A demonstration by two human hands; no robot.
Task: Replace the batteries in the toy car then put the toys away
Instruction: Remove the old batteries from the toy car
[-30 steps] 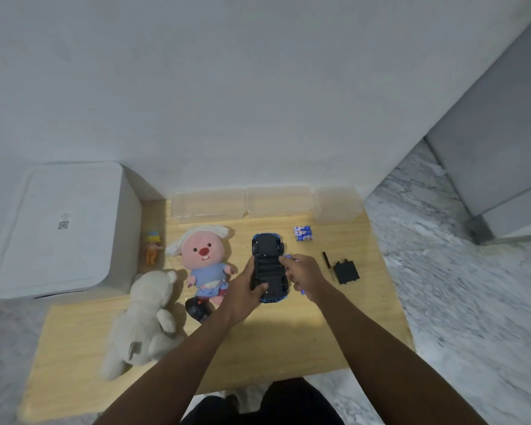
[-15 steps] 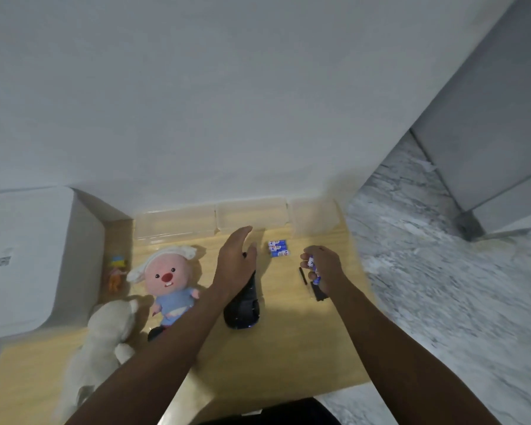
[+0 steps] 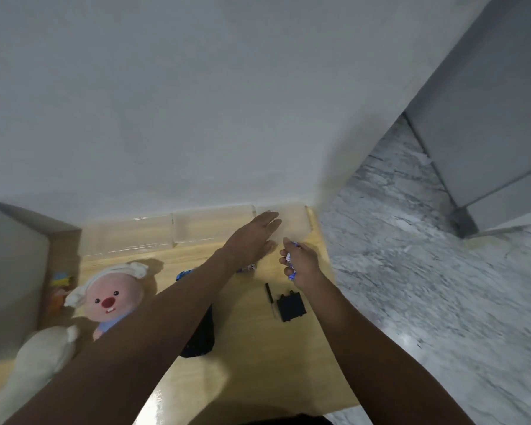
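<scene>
Left hand (image 3: 252, 240) flat, fingers straight, reaching over the clear boxes (image 3: 215, 225) at the surface's (image 3: 258, 363) far edge, holding nothing. Right hand (image 3: 301, 265) grips blue-white batteries (image 3: 290, 262) near the far right corner. Toy car (image 3: 201, 335) lies mid-surface, mostly hidden under the left forearm, well behind both hands. Black battery cover (image 3: 291, 306) and screwdriver (image 3: 269, 294) sit just below the right hand. More batteries (image 3: 248, 267) under the left wrist.

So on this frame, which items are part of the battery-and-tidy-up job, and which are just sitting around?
Job items:
toy car, batteries gripped in right hand, spare batteries, black battery cover, screwdriver, pink plush, white plush, small figure, clear bins, left hand reaching.

Just lying about:
white box.
</scene>
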